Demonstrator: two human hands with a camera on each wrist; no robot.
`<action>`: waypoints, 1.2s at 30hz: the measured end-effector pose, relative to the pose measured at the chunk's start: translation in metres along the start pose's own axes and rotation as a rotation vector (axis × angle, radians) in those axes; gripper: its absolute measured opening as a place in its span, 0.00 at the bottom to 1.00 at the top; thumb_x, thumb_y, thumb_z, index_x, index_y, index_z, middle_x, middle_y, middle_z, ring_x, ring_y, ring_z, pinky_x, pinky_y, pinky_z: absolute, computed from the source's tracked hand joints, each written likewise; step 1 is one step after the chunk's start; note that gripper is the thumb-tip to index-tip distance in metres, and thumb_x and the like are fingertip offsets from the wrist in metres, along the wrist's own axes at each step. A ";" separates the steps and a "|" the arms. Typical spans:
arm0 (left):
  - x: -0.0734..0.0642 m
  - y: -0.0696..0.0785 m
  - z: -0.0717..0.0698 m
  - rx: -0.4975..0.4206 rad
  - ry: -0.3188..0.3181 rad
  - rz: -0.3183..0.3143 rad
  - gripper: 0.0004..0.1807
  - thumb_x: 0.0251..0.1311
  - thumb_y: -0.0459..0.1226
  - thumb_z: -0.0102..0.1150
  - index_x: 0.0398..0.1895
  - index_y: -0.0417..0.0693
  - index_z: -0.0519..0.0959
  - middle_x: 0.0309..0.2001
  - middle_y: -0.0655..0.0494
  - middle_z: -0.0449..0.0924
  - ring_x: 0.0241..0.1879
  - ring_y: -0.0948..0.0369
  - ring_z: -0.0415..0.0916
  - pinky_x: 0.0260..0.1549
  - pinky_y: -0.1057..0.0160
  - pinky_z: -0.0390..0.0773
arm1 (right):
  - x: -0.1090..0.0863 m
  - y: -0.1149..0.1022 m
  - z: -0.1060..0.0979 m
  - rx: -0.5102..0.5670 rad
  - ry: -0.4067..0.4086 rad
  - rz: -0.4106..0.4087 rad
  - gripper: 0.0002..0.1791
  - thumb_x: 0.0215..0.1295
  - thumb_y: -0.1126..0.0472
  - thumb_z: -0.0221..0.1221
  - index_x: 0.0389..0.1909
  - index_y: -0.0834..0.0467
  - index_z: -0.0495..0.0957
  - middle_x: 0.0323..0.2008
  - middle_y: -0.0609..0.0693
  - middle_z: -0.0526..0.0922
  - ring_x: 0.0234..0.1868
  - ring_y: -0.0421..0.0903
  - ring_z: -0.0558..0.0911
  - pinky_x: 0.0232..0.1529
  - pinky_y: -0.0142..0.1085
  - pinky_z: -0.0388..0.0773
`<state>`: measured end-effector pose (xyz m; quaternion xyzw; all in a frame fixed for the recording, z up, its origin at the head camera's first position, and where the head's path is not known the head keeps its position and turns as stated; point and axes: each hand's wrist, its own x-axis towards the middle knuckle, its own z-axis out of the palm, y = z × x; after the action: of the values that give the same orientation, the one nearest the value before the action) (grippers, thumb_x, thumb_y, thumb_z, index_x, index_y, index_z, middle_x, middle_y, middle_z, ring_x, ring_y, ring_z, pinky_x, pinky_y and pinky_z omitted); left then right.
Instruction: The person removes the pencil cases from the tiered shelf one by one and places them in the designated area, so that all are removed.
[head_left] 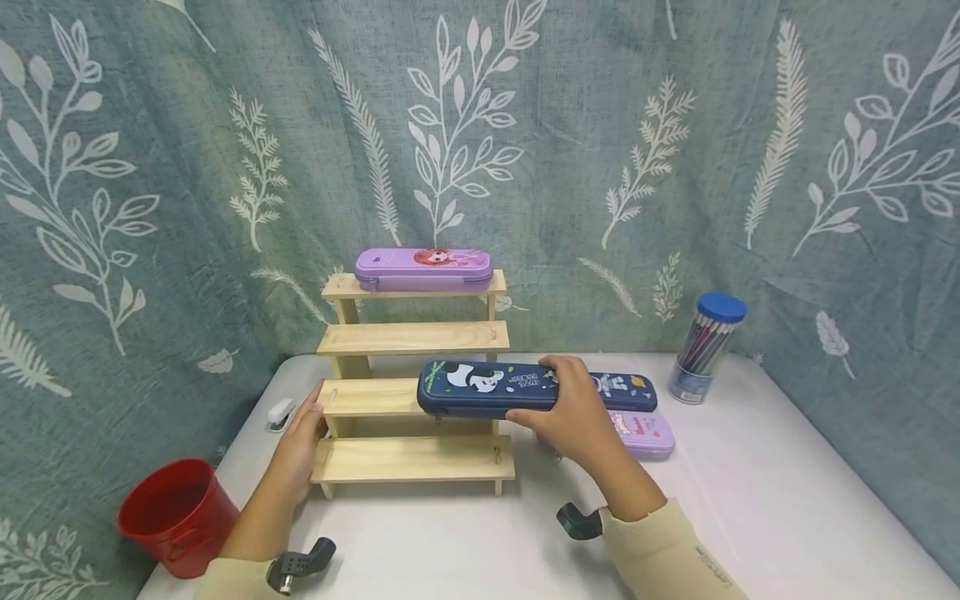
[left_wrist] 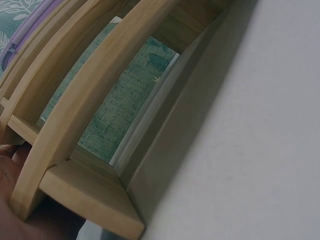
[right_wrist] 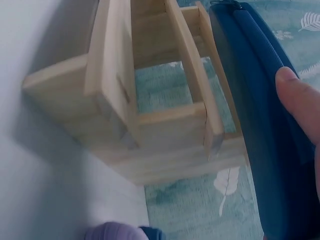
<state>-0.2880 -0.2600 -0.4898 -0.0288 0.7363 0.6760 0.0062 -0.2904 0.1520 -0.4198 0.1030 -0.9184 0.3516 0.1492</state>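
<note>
My right hand [head_left: 573, 408] grips a navy pencil case [head_left: 487, 387] with a panda on its lid, holding it level in front of the upper steps of a wooden tiered rack [head_left: 412, 454]. In the right wrist view the thumb [right_wrist: 297, 97] presses the side of the navy case [right_wrist: 260, 120]. My left hand [head_left: 296, 442] holds the rack's left side by the lower steps; in the left wrist view the hand [left_wrist: 12, 185] is partly hidden behind the wood [left_wrist: 90, 197]. A purple pencil case [head_left: 423, 271] lies on the top step.
Right of the rack, another navy pencil case [head_left: 633, 392] with an astronaut lies by a pink-purple pencil case [head_left: 648, 437]. Farther right stands a clear jar of pencils [head_left: 701, 350] with a blue lid. A red bucket [head_left: 180, 521] and a small white object [head_left: 281, 412] are at left.
</note>
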 end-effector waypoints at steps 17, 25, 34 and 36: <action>0.000 -0.001 0.001 -0.006 -0.004 0.009 0.31 0.85 0.53 0.26 0.86 0.71 0.41 0.87 0.54 0.39 0.85 0.42 0.37 0.80 0.35 0.39 | -0.013 0.031 -0.019 -0.001 -0.013 -0.012 0.57 0.42 0.34 0.81 0.70 0.58 0.70 0.70 0.59 0.70 0.71 0.60 0.71 0.72 0.60 0.66; 0.000 0.001 0.001 -0.010 0.008 0.011 0.31 0.85 0.52 0.25 0.87 0.70 0.41 0.86 0.54 0.40 0.85 0.43 0.38 0.81 0.38 0.39 | -0.023 0.048 -0.025 -0.022 -0.026 0.029 0.59 0.41 0.30 0.79 0.72 0.54 0.70 0.72 0.59 0.70 0.73 0.61 0.69 0.72 0.63 0.66; -0.002 -0.001 0.000 -0.007 0.011 0.006 0.31 0.85 0.53 0.26 0.86 0.71 0.42 0.86 0.55 0.40 0.85 0.44 0.38 0.81 0.38 0.39 | -0.039 0.061 -0.038 -0.067 -0.032 0.045 0.57 0.45 0.30 0.78 0.75 0.52 0.70 0.73 0.61 0.67 0.75 0.66 0.66 0.70 0.67 0.64; -0.001 -0.003 0.000 -0.016 0.009 0.003 0.31 0.85 0.53 0.27 0.87 0.70 0.42 0.86 0.55 0.40 0.85 0.44 0.38 0.81 0.38 0.39 | -0.043 0.065 -0.041 -0.068 -0.026 0.053 0.57 0.45 0.30 0.78 0.74 0.51 0.70 0.73 0.62 0.67 0.74 0.67 0.66 0.70 0.68 0.64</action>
<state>-0.2866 -0.2605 -0.4922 -0.0310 0.7308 0.6818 0.0017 -0.2615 0.2311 -0.4456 0.0783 -0.9342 0.3224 0.1314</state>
